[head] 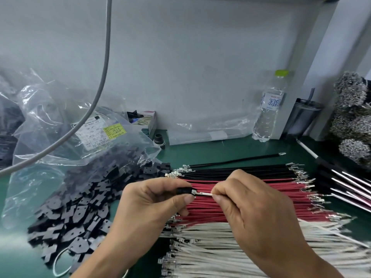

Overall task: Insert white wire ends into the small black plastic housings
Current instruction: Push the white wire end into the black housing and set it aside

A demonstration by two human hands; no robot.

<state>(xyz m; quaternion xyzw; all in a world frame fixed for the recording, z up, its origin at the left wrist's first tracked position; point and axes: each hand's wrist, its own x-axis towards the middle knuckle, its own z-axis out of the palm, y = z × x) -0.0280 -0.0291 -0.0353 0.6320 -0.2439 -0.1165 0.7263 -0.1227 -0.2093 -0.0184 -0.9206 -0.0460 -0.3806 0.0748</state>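
Head view shows two bare hands held over a green table (230,149). The left hand (152,205) pinches a small black housing (183,191) between its thumb and first finger. The right hand (251,205) pinches a white wire (204,194) between its thumb and first finger. The wire's shiny metal tip (194,192) sits right at the opening of the housing, touching it. How far the tip is inside cannot be told.

Under the hands lie rows of wires side by side. Black wires (241,170) are at the far end, red wires (251,199) are in the middle, and white wires (230,251) are closest to the person. One black wire (236,160) lies alone, just past the black row.

On the left is a big pile of black housings (80,215), spilling out of a clear plastic bag (50,125) with paper labels on it. A gray cable (100,81) hangs down in front of the bag.

At the back by the wall stands a water bottle (270,109) with a green cap. A dark cup (305,115) stands just to its right. On the far right are fuzzy-looking bunches of metal wire ends (351,109).
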